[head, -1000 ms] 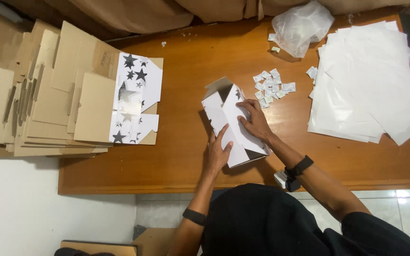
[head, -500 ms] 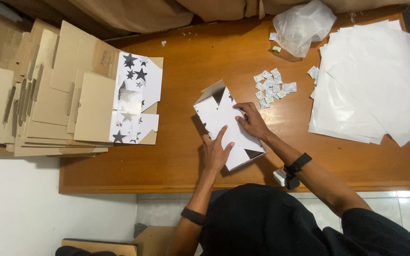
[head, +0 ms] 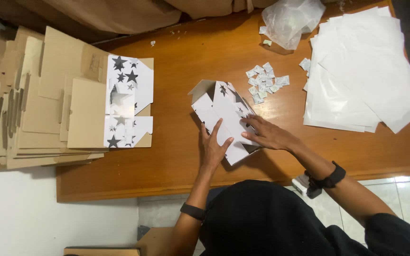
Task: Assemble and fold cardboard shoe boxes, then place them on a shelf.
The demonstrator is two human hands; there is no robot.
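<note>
Your left hand [head: 213, 146] and right hand [head: 267, 134] cover the near end of the white star-printed box [head: 224, 114], so its folds there are hidden. Both lie flat, fingers spread, pressing it onto the bench [head: 200, 57] mid-surface.

The bench [head: 186, 52] is wood with a warm orange-brown finish, smooth and faintly glossy, its grain showing in long streaks. The box [head: 224, 118] under the hands is thin card, white and matt on its printed face with dark star shapes, dull where its inner side shows. The stack of flat cartons [head: 39, 104] at the far left is plain brown cardboard, matt and slightly rough, with white printed faces on the top pieces. The sheets [head: 366, 76] piled at the right look like thin white paper, smooth with a soft sheen. The bag [head: 290, 19] is crinkled clear plastic, glossy. The small packets [head: 264, 83] look papery and pale.
</note>
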